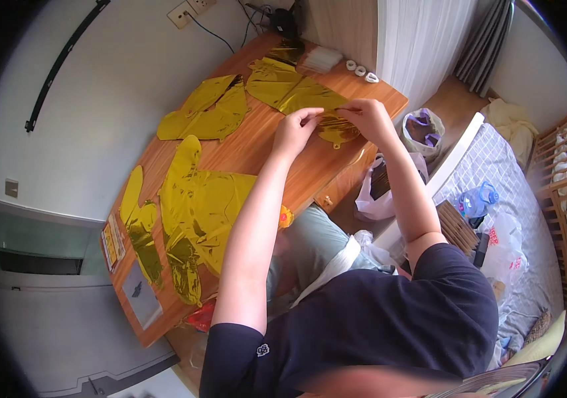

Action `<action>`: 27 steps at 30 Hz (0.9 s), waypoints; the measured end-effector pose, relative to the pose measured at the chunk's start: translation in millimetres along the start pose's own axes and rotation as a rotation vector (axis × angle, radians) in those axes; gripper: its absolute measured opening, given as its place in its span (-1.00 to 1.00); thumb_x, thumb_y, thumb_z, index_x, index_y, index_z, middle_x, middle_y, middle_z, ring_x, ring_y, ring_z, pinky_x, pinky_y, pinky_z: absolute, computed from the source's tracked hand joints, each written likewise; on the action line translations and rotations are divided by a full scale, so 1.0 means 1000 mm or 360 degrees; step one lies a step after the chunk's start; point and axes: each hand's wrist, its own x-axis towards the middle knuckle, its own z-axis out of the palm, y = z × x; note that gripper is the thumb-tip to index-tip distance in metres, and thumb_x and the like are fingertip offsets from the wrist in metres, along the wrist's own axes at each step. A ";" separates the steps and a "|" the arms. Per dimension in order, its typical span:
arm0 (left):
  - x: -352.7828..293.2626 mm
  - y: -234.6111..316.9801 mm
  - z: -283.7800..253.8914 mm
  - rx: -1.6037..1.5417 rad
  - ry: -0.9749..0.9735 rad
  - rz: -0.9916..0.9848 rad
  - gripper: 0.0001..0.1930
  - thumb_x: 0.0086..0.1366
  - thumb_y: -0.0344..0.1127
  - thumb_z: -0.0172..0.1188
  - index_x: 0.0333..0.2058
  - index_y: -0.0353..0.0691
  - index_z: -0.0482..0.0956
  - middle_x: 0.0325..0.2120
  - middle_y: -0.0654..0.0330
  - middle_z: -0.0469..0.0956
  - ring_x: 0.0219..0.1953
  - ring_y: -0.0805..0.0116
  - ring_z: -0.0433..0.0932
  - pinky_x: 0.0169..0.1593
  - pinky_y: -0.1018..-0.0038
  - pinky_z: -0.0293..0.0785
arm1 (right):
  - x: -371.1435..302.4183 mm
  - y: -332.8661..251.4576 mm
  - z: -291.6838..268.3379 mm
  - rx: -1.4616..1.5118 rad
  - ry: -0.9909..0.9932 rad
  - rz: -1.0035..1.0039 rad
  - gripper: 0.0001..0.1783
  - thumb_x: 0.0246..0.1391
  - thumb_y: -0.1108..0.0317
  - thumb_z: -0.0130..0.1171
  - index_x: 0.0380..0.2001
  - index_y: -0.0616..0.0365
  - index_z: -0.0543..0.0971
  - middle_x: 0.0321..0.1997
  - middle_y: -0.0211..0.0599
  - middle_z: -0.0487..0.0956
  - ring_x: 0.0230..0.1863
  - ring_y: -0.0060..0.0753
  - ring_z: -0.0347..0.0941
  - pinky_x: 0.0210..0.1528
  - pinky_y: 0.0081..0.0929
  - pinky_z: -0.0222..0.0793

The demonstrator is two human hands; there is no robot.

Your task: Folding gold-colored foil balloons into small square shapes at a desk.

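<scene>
Over the far right part of the wooden desk, my left hand and my right hand come close together, fingertips almost meeting. Both are closed in a pinch above a shiny gold foil balloon, flat and uninflated. What sits between the fingertips is too small to make out. That balloon's crumpled end, with a small tab, shows just below my fingers. To its left lies another flat gold balloon. A large one spreads nearer me, partly hidden by my left forearm, beside a narrow curved one.
White rings and a clear plastic pack stand at the desk's far edge. A grey sheet lies at the near left corner. Plastic bags sit right of the desk, before a bed with a blue bottle.
</scene>
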 end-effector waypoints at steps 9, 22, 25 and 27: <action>-0.002 0.006 0.001 0.0078 0.0297 0.0251 -0.87 0.28 -0.34 0.42 -0.22 -0.20 0.73 -0.28 0.24 0.66 -0.25 0.47 0.63 -0.13 0.50 0.54 | 0.023 0.017 -0.006 0.0065 -0.0112 0.0022 -0.73 0.02 0.30 0.51 -0.32 0.32 0.74 -0.43 -0.27 0.71 -0.41 -0.56 0.59 -0.31 -0.49 0.51; -0.006 0.010 0.004 0.0493 0.0438 0.0474 -0.83 0.10 -0.31 0.51 -0.36 -0.15 0.70 -0.21 0.20 0.57 -0.13 0.20 0.58 -0.03 0.33 0.54 | 0.026 0.022 0.001 0.0020 -0.0085 0.0042 -0.61 0.16 0.12 0.39 -0.26 0.32 0.73 -0.45 -0.17 0.67 -0.42 -0.45 0.56 -0.25 -0.38 0.48; -0.014 0.015 0.005 0.0768 0.0089 0.0743 -0.74 -0.01 -0.09 0.59 -0.36 -0.03 0.79 -0.17 0.22 0.53 -0.04 0.17 0.50 0.08 0.24 0.49 | 0.023 0.016 0.005 -0.0110 -0.0060 0.0081 -0.61 0.16 0.12 0.39 -0.27 0.31 0.73 -0.44 -0.08 0.67 -0.42 -0.33 0.59 -0.24 -0.34 0.50; -0.015 0.020 0.007 0.0842 0.0117 0.0757 -0.71 -0.01 -0.06 0.59 -0.31 0.03 0.82 -0.15 0.22 0.53 -0.01 0.15 0.48 0.12 0.24 0.47 | 0.024 0.018 0.005 -0.0166 -0.0053 0.0085 -0.62 0.16 0.12 0.38 -0.29 0.31 0.73 -0.44 -0.04 0.67 -0.41 -0.27 0.60 -0.24 -0.32 0.50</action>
